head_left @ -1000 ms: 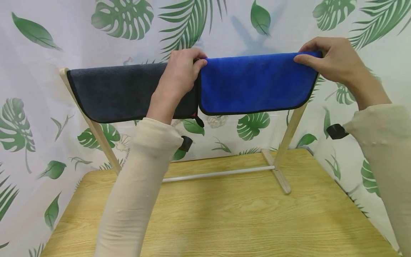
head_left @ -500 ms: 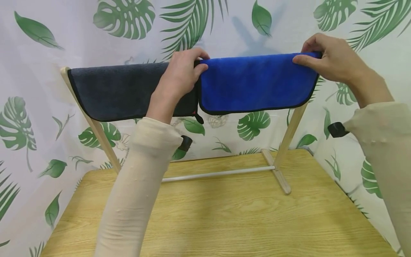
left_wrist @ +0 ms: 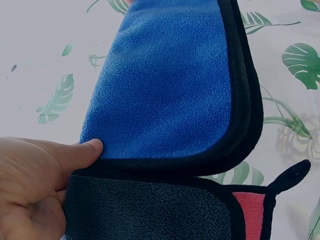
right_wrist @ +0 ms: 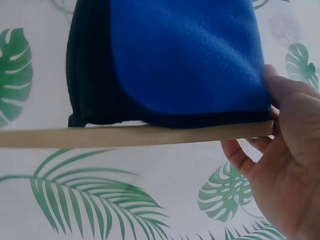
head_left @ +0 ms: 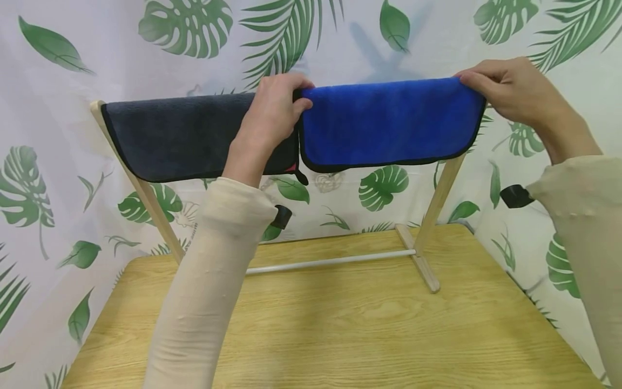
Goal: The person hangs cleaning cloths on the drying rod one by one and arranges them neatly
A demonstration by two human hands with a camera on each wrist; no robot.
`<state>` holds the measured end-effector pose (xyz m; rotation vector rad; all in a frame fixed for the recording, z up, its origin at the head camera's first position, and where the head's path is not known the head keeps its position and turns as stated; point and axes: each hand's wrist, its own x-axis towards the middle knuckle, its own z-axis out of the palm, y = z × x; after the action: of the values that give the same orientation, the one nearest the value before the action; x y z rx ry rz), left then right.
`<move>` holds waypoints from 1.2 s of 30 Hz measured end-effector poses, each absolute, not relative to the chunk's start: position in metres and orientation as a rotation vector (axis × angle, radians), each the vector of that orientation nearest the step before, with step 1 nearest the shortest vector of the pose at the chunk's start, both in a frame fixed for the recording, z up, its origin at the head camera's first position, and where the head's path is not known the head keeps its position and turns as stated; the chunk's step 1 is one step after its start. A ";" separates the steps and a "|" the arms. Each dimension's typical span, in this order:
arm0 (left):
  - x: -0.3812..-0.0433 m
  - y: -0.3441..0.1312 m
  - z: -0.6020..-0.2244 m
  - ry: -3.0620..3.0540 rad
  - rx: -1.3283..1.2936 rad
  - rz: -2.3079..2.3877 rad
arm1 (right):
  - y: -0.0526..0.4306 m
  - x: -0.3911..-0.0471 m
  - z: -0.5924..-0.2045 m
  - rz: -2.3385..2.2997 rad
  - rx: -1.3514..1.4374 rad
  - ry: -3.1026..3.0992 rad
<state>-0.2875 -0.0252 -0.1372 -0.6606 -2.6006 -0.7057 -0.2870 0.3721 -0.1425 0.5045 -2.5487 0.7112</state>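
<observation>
A blue towel (head_left: 389,124) with black edging hangs folded over the top of a wooden rack. At its upper left corner, my left hand (head_left: 269,111) pinches the cloth; in the left wrist view the thumb (left_wrist: 92,150) lies on the blue pile. The upper right edge is pinched by my right hand (head_left: 527,94), beside the top of the right post. Left of the blue one hangs a dark grey towel (head_left: 194,140), also black-edged, partly behind my left hand and arm. Its lower corner shows a red underside (left_wrist: 248,212) and a black loop (left_wrist: 292,177). The top bar is hidden under the cloths.
The rack's right post (head_left: 442,189) and left post (head_left: 155,216) slant outward, joined low down by a white rod (head_left: 335,262). A wooden foot (head_left: 425,273) stands on the wood-grain table (head_left: 364,329). Leaf-patterned cloth (head_left: 340,210) hangs behind.
My right hand has shifted slightly right, and its thumb has slid toward the towel's upper right corner. The blue towel's lower edge sits a little higher. My left hand has hardly moved.
</observation>
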 end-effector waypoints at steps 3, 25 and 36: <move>-0.288 -0.024 -0.137 -2.607 -0.647 -0.697 | 0.375 -0.286 -0.143 0.802 0.519 -2.551; -0.290 -0.023 -0.137 -2.527 -0.677 -0.749 | 0.367 -0.283 -0.145 0.435 0.530 -2.300; -0.289 -0.023 -0.133 -2.588 -0.674 -0.726 | 0.371 -0.284 -0.141 0.177 0.647 -2.326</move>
<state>-0.2893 -0.0234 -0.1335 -0.6738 -2.5881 -0.7263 -0.2839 0.3711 -0.1407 0.6466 -2.3264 0.1765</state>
